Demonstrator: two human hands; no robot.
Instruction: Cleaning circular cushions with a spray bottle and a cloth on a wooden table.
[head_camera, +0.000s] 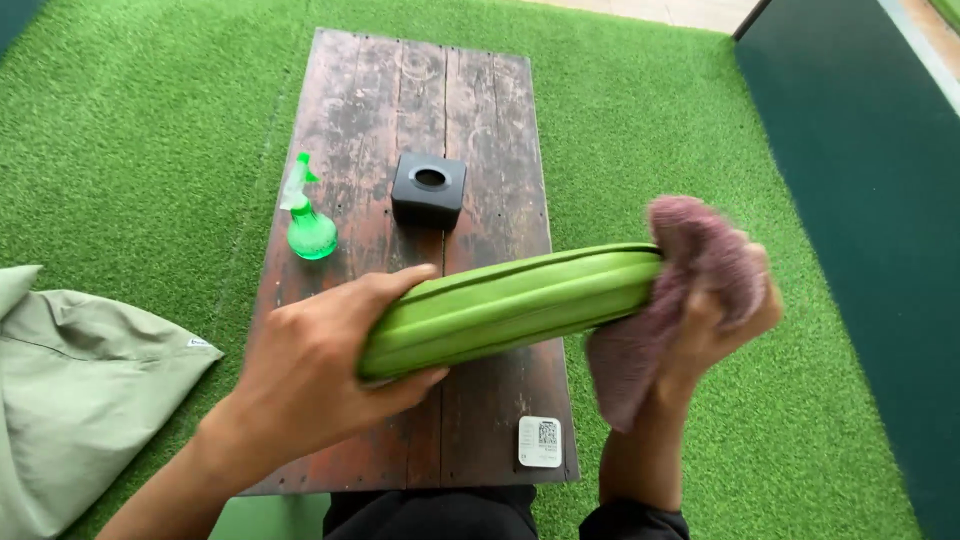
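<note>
Green pouch (510, 305) spans left hand (320, 370) and cloth-wrapped right hand (715, 320).

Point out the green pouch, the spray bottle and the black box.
green pouch (520, 300): head view, middle of its side.
spray bottle (312, 235): head view, round green body.
black box (428, 200): head view, front face below the hole.

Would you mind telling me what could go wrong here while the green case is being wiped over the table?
1. The green case is gripped only at one end by the left hand, so pressure from the right hand with the mauve cloth might lever it loose.
2. It hangs above the wooden table; swinging the case could perhaps knock the black block or topple the spray bottle.
</note>
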